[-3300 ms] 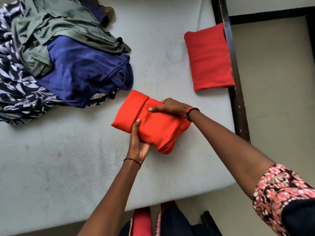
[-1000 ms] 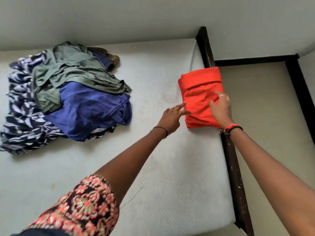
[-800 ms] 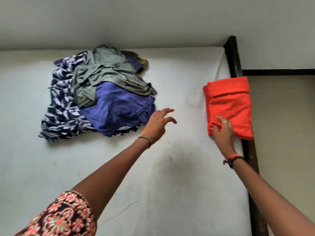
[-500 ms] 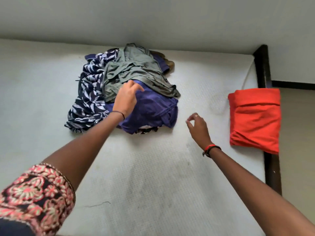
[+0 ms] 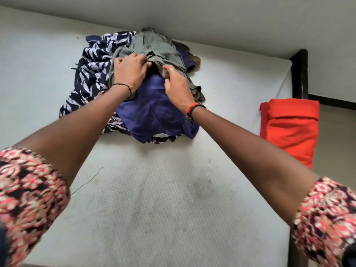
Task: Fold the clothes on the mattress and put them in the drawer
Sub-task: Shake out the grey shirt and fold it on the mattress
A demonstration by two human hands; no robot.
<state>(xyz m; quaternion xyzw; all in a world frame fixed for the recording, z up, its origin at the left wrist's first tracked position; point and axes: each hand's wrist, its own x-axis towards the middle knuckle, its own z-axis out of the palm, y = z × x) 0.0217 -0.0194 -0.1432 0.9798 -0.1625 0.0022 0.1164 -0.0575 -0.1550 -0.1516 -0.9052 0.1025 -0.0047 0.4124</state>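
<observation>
White, dimpled mattress (image 5: 154,209): bare and faintly stained at the near end; holds everything listed below.

Sleeves: red, black and cream floral, one on each forearm at the near corners, left sleeve (image 5: 28,189), right sleeve (image 5: 327,218).

Pile of unfolded clothes, toward the far end of the mattress, left of centre:
- blue garment (image 5: 152,112), nearest, crumpled, lying under both wrists;
- print cloth (image 5: 92,74), navy with white leaves, spread out on the left and showing under the blue;
- green garment (image 5: 158,47), olive, rumpled, on top at the back;
- brown scrap (image 5: 195,59), just behind, mostly hidden.

Left hand (image 5: 130,71): thin black band at the wrist, fingers curled into the green garment, gripping a bunch of it.

Right hand (image 5: 176,84): ring and red-and-black beads, thumb and fingers pinching a fold of the green garment just beside the left hand.

Orange bundle (image 5: 290,128): folded flat, well apart from the pile, at the right edge of the mattress and overhanging it; a darker red edge shows along its left side.

Frame (image 5: 299,74): dark wood, at the far right corner.

Wall (image 5: 192,16): plain grey, behind the mattress.
</observation>
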